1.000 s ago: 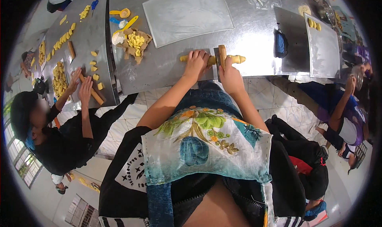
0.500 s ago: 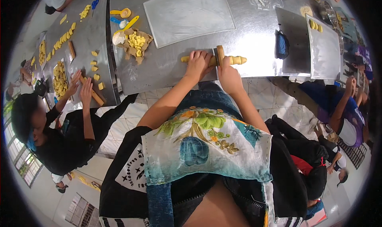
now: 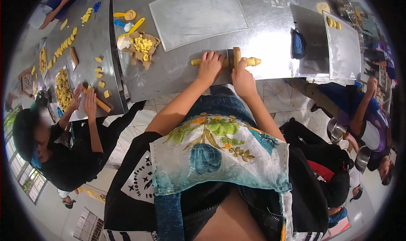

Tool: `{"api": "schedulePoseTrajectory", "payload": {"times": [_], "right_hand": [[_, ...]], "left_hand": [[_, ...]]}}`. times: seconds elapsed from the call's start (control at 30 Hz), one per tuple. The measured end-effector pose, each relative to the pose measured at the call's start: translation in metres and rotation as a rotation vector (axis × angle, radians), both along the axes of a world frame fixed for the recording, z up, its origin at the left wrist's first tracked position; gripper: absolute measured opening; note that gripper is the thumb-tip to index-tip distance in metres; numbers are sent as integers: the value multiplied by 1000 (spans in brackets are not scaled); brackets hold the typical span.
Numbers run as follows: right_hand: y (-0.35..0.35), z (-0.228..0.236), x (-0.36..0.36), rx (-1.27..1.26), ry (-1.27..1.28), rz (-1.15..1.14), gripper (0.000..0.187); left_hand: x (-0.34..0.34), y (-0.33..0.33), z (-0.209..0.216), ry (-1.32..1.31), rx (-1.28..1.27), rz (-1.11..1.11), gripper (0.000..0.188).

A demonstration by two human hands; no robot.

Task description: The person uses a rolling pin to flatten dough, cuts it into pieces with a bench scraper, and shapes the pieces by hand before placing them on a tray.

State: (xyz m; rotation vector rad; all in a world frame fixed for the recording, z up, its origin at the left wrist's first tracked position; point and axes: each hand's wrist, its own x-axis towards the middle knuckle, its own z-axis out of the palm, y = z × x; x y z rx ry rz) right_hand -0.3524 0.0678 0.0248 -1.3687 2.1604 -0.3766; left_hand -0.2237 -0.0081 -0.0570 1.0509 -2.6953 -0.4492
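Observation:
A long roll of pale yellow dough [image 3: 252,62] lies crosswise on the steel table, with shallow bulges at its right end. My left hand [image 3: 210,67] grips the roll, its fingers curled over the middle. Just right of it, my right hand [image 3: 244,81] is closed round the wooden handle of a bench scraper [image 3: 237,54]. The scraper stands upright across the dough; its dark metal blade shows beside my left fingers, and its lower edge is hidden.
Left on my table [image 3: 169,78] are cubed yellow pieces on brown paper [image 3: 142,47] and yellow and blue scoops [image 3: 136,25] of powder. Beyond lies a sheet-covered tray [image 3: 198,17]; a blue-black pouch [image 3: 299,44] sits right. A co-worker rolls a wooden pin [image 3: 101,104] at the left table.
The scraper and my right hand have shifted slightly right along the dough. My left hand stays on the roll. At far right, people with metal bowls have come into view.

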Motion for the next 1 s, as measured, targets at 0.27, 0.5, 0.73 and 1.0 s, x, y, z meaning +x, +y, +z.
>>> {"api": "schedulePoseTrajectory", "payload": {"times": [0.27,0.5,0.73,1.0], "right_hand": [[-26,-18,-14,-7,-34,-23,34],[31,28,-28,90,-200,-246,39],[42,75,-93,-387,-190,-411,29],[50,66,-75,-71,-354,-390,32]], "left_hand": [[3,-3,7,-9,69,-25,51],[2,0,7,37,73,-40,53],[-6,-2,-2,117,113,-83,44],[-3,-6,-2,217,97,-116,38]]}}
